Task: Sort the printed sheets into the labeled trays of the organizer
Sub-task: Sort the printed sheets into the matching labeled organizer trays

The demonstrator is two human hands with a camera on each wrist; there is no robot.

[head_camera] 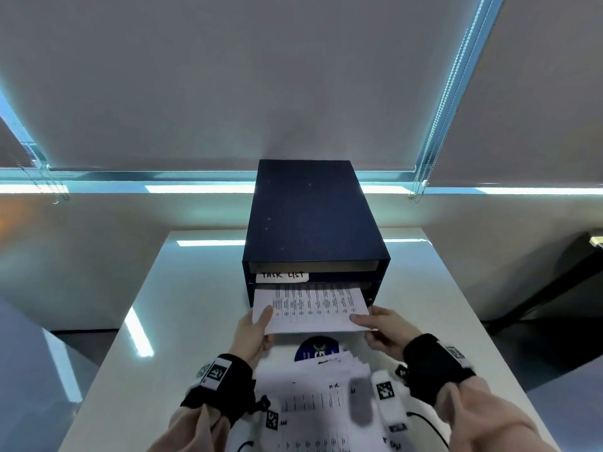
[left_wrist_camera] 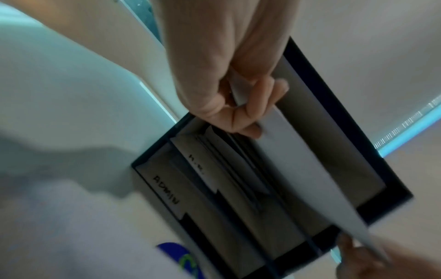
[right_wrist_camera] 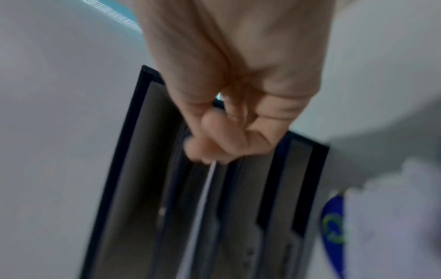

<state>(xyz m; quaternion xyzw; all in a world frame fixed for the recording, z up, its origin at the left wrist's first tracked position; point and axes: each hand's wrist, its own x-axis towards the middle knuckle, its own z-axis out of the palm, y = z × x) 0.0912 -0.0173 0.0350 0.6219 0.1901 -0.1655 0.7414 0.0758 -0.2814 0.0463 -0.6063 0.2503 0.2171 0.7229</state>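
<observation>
A dark blue organizer [head_camera: 311, 220] stands at the middle of the white table [head_camera: 169, 321], open front facing me. A white label reading TASK LIST [head_camera: 282, 276] marks an upper tray; labels reading ADMIN [left_wrist_camera: 166, 189] show in the left wrist view on lower trays. A printed sheet [head_camera: 310, 308] sticks halfway out of the slot under the TASK LIST label. My left hand [head_camera: 257, 327] pinches its near left corner. My right hand [head_camera: 375, 326] pinches its near right edge. A loose pile of printed sheets [head_camera: 319, 399] lies between my wrists.
A round blue emblem [head_camera: 318, 349] peeks from under the pile. Grey roller blinds [head_camera: 293, 76] with bead cords [head_camera: 434, 132] hang behind the table. A dark piece of furniture [head_camera: 561, 275] stands at the right. Bare tabletop lies either side of the organizer.
</observation>
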